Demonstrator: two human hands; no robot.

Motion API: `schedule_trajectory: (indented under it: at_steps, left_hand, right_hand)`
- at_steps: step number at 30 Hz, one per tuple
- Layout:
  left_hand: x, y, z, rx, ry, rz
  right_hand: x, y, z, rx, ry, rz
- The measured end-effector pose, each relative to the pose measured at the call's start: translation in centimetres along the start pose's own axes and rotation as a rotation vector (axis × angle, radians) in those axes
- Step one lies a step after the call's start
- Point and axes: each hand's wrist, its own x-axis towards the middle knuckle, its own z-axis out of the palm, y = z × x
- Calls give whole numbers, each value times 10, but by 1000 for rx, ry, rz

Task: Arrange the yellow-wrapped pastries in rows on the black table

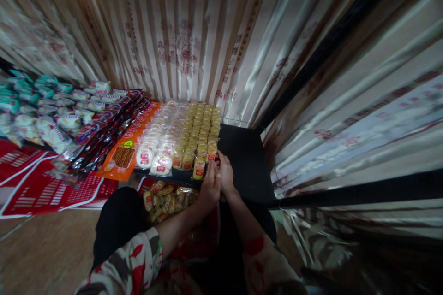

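Observation:
My left hand and my right hand come together at the front right corner of the laid-out snacks. Their fingers are closed around the end of a small yellow snack packet, partly hidden by them. Beside my left fingertips another yellow packet with a red label stands at the front of its row. Rows of yellow packets run back toward the curtain. To their left are rows of white round wrapped snacks. Below the shelf edge, between my legs, a basket holds loose yellow packets.
A black shelf carries the snacks. Left of them lie an orange bag, dark red packs, and white and teal packets. Red baskets stand at the left. A curtain hangs behind, with a black pole at right.

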Motion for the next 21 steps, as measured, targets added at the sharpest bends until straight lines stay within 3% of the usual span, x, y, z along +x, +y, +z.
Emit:
schedule_trajectory:
  at_steps: [8,13,21]
  left_hand:
    - [5,-22,11,2,35,79]
    - [2,-14,7,66,-25,79]
    - [2,-3,8,134,23,81]
  right_hand:
    - [-1,0,3,-36,2,-10]
    - [-1,4,6,-26,-11,-2]
    - [0,10,12,71,91,19]
